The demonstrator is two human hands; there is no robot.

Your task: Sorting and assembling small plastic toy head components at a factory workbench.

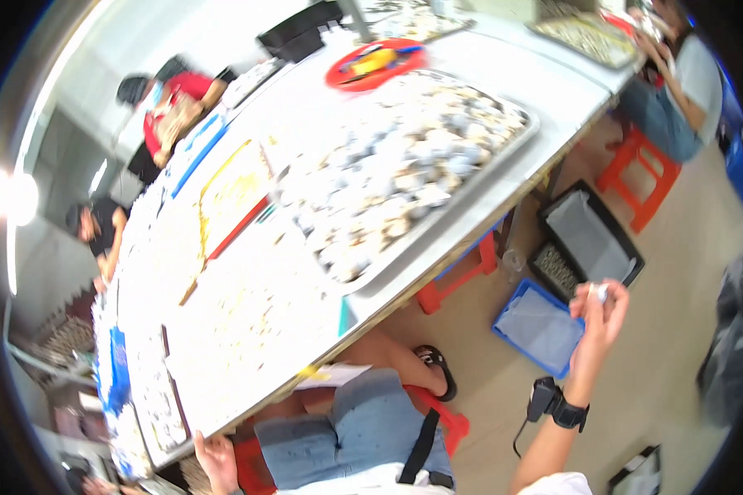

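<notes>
My right hand (600,318) is raised to the right of the table, above a blue tray on the floor. Its fingers pinch a small whitish piece (602,292), too blurred to name more exactly. Low at the left, my left hand (216,464) is by the table's near edge, fingers loosely apart with nothing seen in them. A large metal tray (450,235) on the white table bears a heap of grey, white and tan shell-like pieces (404,165). Small yellowish bits (260,322) lie scattered on the tabletop nearer to me.
Beside the table, the blue tray (545,326) and a black crate (594,235) stand on the floor. A red basin (376,66) with tools is farther back. Red stools (640,177) are at the right. Several people sit around the table.
</notes>
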